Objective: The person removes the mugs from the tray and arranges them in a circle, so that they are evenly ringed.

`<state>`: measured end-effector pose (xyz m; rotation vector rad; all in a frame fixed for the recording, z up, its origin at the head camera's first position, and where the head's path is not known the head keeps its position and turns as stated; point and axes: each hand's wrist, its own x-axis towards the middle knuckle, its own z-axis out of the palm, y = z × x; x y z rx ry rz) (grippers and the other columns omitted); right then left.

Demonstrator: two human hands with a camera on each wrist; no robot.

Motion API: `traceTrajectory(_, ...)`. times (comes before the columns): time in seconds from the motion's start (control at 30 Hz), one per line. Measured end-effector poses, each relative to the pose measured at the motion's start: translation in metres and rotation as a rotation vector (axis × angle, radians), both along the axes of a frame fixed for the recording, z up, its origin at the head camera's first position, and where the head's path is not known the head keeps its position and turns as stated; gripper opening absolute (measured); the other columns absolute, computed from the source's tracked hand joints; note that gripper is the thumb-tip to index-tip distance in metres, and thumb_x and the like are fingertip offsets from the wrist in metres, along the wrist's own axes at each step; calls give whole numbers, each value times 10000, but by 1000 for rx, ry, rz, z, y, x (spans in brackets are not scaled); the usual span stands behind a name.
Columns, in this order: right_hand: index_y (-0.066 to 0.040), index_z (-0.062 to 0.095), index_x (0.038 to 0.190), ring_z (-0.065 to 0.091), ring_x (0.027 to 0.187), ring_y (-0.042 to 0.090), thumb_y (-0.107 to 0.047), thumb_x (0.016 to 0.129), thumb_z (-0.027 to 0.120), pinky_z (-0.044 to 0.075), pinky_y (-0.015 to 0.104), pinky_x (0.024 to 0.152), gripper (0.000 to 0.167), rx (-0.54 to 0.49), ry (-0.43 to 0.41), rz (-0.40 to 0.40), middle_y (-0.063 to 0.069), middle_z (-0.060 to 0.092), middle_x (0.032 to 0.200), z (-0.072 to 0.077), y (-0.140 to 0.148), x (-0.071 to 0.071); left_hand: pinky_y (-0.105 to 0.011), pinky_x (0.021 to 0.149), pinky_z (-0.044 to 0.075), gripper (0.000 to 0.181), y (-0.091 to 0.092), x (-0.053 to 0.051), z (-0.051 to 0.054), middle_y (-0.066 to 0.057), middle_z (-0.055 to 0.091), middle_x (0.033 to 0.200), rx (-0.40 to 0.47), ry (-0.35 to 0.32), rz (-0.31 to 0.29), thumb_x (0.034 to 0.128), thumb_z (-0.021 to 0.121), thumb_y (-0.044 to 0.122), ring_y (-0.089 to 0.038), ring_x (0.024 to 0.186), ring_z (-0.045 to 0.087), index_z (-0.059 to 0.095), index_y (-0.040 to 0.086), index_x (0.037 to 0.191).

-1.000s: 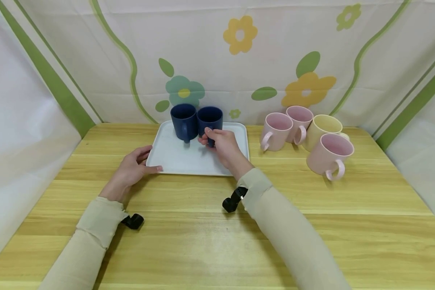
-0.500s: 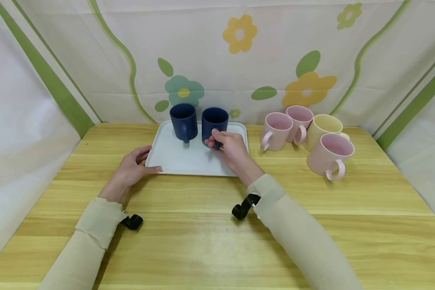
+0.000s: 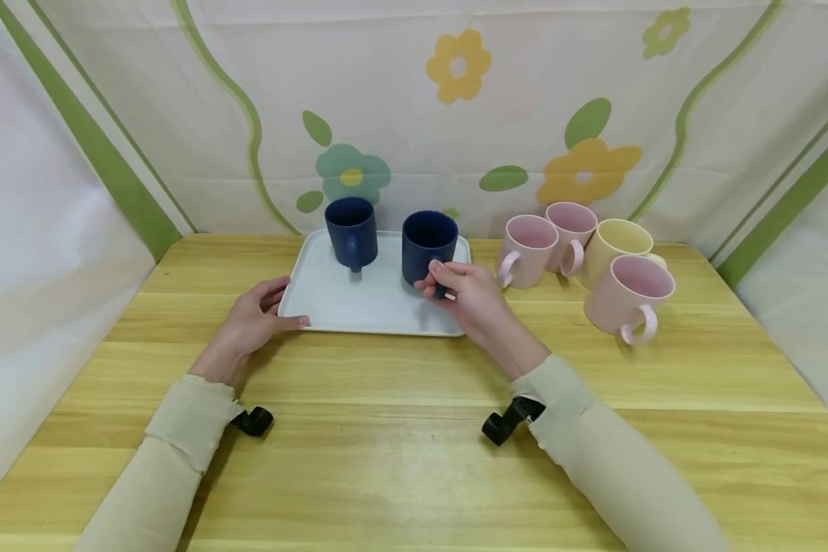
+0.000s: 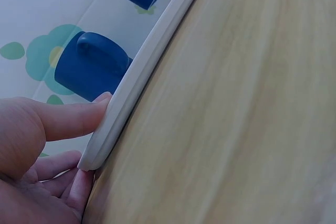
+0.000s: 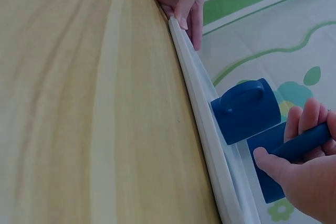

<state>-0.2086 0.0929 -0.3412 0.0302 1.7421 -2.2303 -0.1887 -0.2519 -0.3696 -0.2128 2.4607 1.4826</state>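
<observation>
**A:** State of the work at this instant?

**B:** Judged part-way. The first navy mug [image 3: 341,244] stands upright at the back left of the white tray [image 3: 345,307]. The second navy mug [image 3: 417,257] is up in the right hand [image 3: 474,297], over the right half of the tray. Both wrist views show a gap under its base, so it is clear of the surface.

**A:** Grip, each side?

**B:** Right: thumb and fingers clamped on the mug's handle [image 5: 303,142]. Left hand [image 3: 250,320]: thumb on top, fingers at the outer edge, pinching the tray by its near left corner, probably to steady it.

**A:** Done and left?

**B:** Done, as judged: one mug resting on the tray. Left: setting the held one down; its resting place is not shown. The remaining mugs stand upright on the wooden table [image 3: 386,460], right of the tray, untouched by either hand.

**A:** Counts?

**B:** Mugs, six in all. Navy: two. Pink: three, namely the left pink mug [image 3: 527,264], the back pink mug [image 3: 557,247] and the front pink mug [image 3: 610,300]. Yellow: one, the yellow mug [image 3: 599,257]. By place: one on the tray, one in hand, four on the table. Trays: one. Hands: two, both occupied.
</observation>
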Motion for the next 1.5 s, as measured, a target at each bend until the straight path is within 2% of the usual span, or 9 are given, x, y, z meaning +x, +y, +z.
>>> traceTrajectory(0.13,37,702,1034,718,983,174,-176,1106,575,604,256,954,258,5,39,28,22,697,856,6,10,15,-517,1309,306,999,-1,0,0,-197,268,1747,-1,-3,-2,949,814,155,-387,1592,321,176,116,1716)
traceTrajectory(0.33,-61,725,923,737,983,167,-150,1105,573,607,257,941,252,16,90,45,4,714,805,11,29,37,-510,1314,298,995,0,-1,-1,-198,267,1748,-3,-1,0,950,811,146,-383,1598,313,178,117,1716)
traceTrajectory(0.73,-88,736,830,741,989,191,-104,1102,561,614,252,931,323,19,166,105,10,711,815,8,66,67,-516,1313,297,998,1,-3,0,-200,263,1750,-8,0,-13,951,812,156,-386,1599,310,174,120,1717)
traceTrajectory(1.23,-50,724,858,752,1014,170,-163,1104,577,610,266,988,308,12,190,86,17,687,813,-1,101,82,-514,1311,305,997,-2,-3,0,-185,268,1752,-21,-4,8,947,818,165,-381,1594,321,184,112,1714)
traceTrajectory(1.5,-46,733,891,745,993,165,-133,1107,564,605,276,1005,288,-24,187,79,20,676,822,-6,116,86,-520,1310,300,996,-2,-4,-2,-210,262,1748,-4,2,-7,951,810,143,-393,1595,314,173,106,1715)
